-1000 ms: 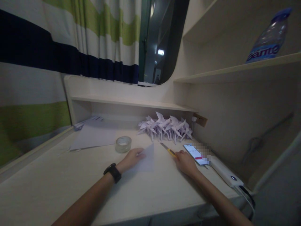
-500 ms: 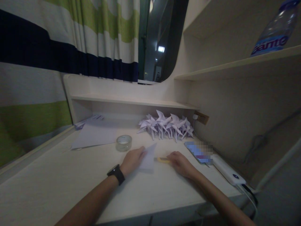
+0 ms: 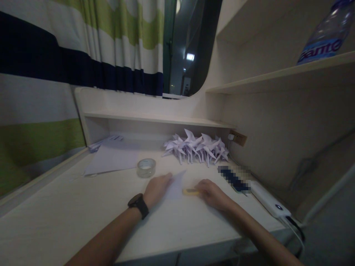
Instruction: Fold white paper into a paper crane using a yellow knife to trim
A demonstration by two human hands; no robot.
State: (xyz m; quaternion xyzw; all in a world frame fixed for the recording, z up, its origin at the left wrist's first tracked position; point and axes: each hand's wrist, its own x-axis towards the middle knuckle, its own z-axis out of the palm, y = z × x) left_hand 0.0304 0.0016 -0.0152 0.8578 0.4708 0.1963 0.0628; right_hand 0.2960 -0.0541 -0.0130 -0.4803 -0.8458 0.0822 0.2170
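Pale desk point(image 3: 83, 207) under a striped curtain. Your left hand point(image 3: 156, 188) lies flat, pinning the paper sheet point(image 3: 175, 186); right hand point(image 3: 212, 193) grips the yellow cutter point(image 3: 190, 191) at the sheet's right edge, between both hands.

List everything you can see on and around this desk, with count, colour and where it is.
small paper sheet: one, white, desk centre, under the left hand
utility knife: one, yellow, at the right hand's fingertips
tape roll: one, clear, behind the left hand
folded paper figures: a pile, white, under the low shelf
large paper sheets: a few, white, back left
phone: one, dark, right of the knife
power strip: one, white, right edge
bottle: one, clear with blue label, upper right shelf
curtain: striped white, green, navy, left
wristwatch: one, black, left wrist
left hand: pressing the paper
right hand: on the knife
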